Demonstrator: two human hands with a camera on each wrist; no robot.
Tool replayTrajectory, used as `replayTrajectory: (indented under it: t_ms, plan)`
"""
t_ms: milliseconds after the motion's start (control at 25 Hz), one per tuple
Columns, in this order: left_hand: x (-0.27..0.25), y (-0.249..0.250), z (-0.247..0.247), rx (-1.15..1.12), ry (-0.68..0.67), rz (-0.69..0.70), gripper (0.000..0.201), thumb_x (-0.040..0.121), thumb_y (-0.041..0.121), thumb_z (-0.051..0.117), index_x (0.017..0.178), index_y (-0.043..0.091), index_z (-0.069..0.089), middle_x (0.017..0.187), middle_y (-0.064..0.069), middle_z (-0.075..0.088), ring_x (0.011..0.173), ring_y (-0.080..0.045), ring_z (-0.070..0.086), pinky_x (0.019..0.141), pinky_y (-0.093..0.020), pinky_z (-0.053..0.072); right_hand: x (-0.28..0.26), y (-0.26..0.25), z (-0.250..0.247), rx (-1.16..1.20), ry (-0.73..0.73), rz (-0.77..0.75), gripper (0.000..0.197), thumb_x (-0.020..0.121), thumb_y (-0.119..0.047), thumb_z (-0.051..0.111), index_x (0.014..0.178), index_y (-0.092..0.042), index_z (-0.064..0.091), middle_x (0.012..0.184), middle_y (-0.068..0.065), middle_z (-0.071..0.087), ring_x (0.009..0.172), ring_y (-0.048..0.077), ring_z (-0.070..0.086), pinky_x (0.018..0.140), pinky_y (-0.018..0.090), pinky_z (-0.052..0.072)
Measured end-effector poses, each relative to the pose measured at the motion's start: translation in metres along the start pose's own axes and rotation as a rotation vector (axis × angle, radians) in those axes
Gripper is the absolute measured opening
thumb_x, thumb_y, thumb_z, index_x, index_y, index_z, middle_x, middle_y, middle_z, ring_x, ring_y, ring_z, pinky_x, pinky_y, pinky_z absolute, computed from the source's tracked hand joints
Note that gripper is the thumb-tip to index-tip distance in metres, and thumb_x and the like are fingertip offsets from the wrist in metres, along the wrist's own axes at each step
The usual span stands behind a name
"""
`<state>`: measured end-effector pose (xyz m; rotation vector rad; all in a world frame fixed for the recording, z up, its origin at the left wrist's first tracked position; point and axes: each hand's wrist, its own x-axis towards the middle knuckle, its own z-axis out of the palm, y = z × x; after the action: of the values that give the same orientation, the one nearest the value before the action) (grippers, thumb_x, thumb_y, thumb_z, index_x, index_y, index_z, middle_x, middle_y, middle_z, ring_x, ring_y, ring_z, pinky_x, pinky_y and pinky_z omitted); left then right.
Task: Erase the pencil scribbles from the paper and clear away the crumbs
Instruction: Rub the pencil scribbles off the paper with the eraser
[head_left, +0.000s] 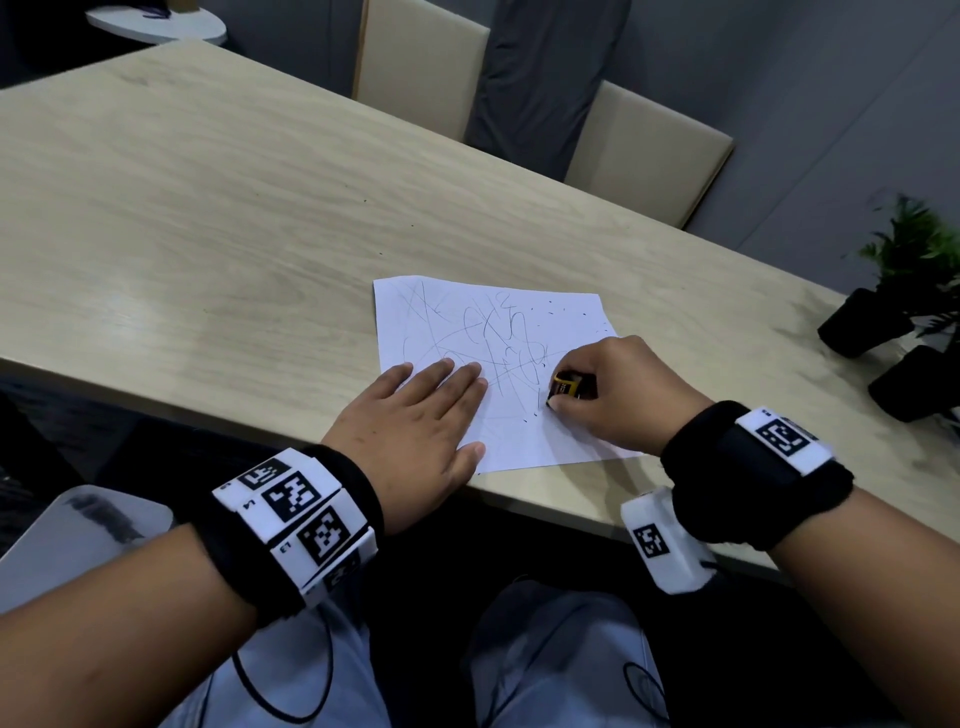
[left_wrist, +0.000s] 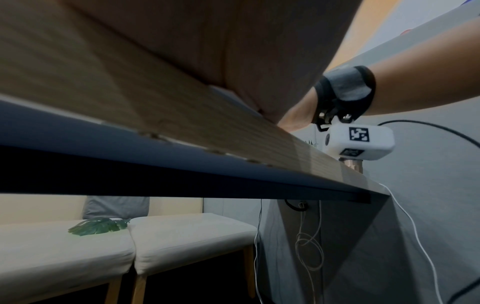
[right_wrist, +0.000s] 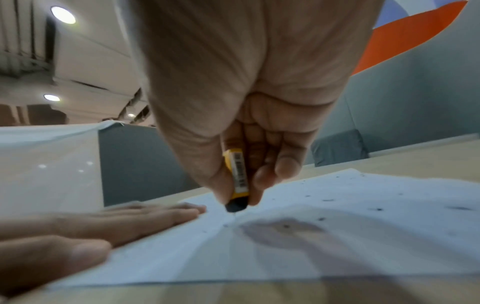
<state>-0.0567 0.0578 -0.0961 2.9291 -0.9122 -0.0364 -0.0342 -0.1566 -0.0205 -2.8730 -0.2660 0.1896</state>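
A white sheet of paper (head_left: 498, 332) covered in grey pencil scribbles (head_left: 493, 338) lies near the table's front edge. Dark eraser crumbs (head_left: 563, 309) dot its far right part and show as specks (right_wrist: 326, 200) in the right wrist view. My right hand (head_left: 618, 395) pinches a black eraser in a yellow sleeve (head_left: 563, 387), its dark tip (right_wrist: 235, 206) pressed on the paper. My left hand (head_left: 415, 415) lies flat with straight fingers (right_wrist: 145, 216) on the sheet's left part. The left wrist view shows mostly the table edge (left_wrist: 233, 144) and my right wrist (left_wrist: 345, 92).
The paper lies on a light wooden table (head_left: 208, 208). Two black plant pots (head_left: 867, 327) with green leaves stand at the right edge. Beige chair backs (head_left: 644, 150) stand behind the table. A cushioned bench (left_wrist: 130, 242) sits under it, with cables (left_wrist: 309, 246) hanging by the wall.
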Motion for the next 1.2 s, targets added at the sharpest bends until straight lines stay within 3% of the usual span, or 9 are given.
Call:
replayTrajectory:
  t_ms: [120,240,320,520,600,760,880,1040,1200]
  plan:
    - [-0.001,0.0,0.0,-0.008,-0.014,-0.006,0.091,0.072,0.052,-0.023,0.156,0.021,-0.008,0.164,0.006,-0.012,0.15,-0.014,-0.01,0.119,-0.036,-0.004,-0.004,-0.01,0.003,0.034,-0.107,-0.075,0.006,0.082,-0.022,0.068,0.082,-0.017,0.072,0.072,-0.005,0.067,0.064,0.006,0.055,0.06,0.02,0.044]
    - [-0.001,0.001,-0.002,-0.013,-0.021,-0.012,0.091,0.072,0.052,-0.023,0.156,0.021,-0.007,0.164,0.006,-0.011,0.15,-0.014,-0.009,0.119,-0.036,-0.004,0.006,0.0,0.002,-0.014,-0.037,-0.015,0.011,0.083,-0.021,0.065,0.081,-0.012,0.07,0.073,0.001,0.066,0.068,0.014,0.056,0.064,0.031,0.048]
    - [-0.001,0.001,-0.003,-0.005,-0.028,-0.021,0.091,0.073,0.052,-0.022,0.157,0.021,-0.006,0.164,0.006,-0.01,0.15,-0.014,-0.008,0.119,-0.036,-0.004,0.012,0.004,-0.002,-0.031,-0.009,0.004,0.011,0.083,-0.018,0.064,0.081,-0.009,0.07,0.075,0.003,0.067,0.071,0.018,0.058,0.065,0.032,0.049]
    - [-0.001,0.0,-0.006,-0.042,-0.043,-0.018,0.084,0.08,0.053,-0.014,0.157,0.027,0.006,0.165,0.003,0.002,0.151,-0.018,0.002,0.119,-0.038,0.002,0.016,-0.001,0.002,0.076,-0.016,-0.005,0.004,0.085,-0.02,0.068,0.084,-0.019,0.072,0.076,-0.009,0.067,0.07,0.004,0.058,0.062,0.02,0.045]
    - [-0.001,-0.001,-0.008,-0.041,-0.054,-0.023,0.079,0.082,0.052,-0.012,0.156,0.031,0.001,0.165,0.005,-0.004,0.151,-0.018,-0.002,0.119,-0.037,-0.001,0.014,0.004,0.006,0.111,-0.011,0.041,0.004,0.085,-0.022,0.068,0.084,-0.021,0.072,0.075,-0.011,0.066,0.068,0.001,0.057,0.059,0.015,0.041]
    - [0.01,0.018,-0.017,-0.076,-0.005,-0.021,0.061,0.1,0.041,0.012,0.156,0.021,-0.002,0.164,0.004,-0.01,0.15,-0.015,-0.011,0.121,-0.037,-0.007,0.009,0.007,0.01,0.162,0.003,0.098,0.007,0.084,-0.022,0.069,0.08,-0.018,0.072,0.065,-0.006,0.067,0.056,0.005,0.057,0.055,0.019,0.044]
    - [0.022,0.038,-0.01,-0.133,-0.046,-0.031,0.066,0.102,0.049,0.018,0.156,0.02,-0.006,0.164,0.004,-0.013,0.149,-0.014,-0.015,0.121,-0.039,-0.007,0.008,0.007,0.01,0.188,0.006,0.096,0.007,0.084,-0.021,0.068,0.079,-0.018,0.072,0.06,-0.007,0.065,0.053,0.005,0.056,0.057,0.021,0.046]
    - [0.03,0.04,-0.003,-0.101,-0.093,-0.061,0.07,0.1,0.056,0.015,0.156,0.02,-0.008,0.163,0.005,-0.015,0.149,-0.013,-0.016,0.121,-0.04,-0.006,0.003,0.011,0.01,0.113,0.012,0.036,0.006,0.085,-0.022,0.067,0.085,-0.02,0.072,0.071,-0.008,0.067,0.063,0.003,0.057,0.058,0.018,0.042]
    - [0.03,0.039,-0.006,-0.105,-0.114,-0.067,0.073,0.099,0.059,0.016,0.156,0.02,-0.008,0.163,0.005,-0.015,0.149,-0.012,-0.016,0.121,-0.039,-0.006,-0.005,0.007,0.006,0.094,-0.111,-0.075,0.007,0.084,-0.023,0.068,0.084,-0.018,0.073,0.072,-0.004,0.069,0.065,0.007,0.059,0.063,0.024,0.048]
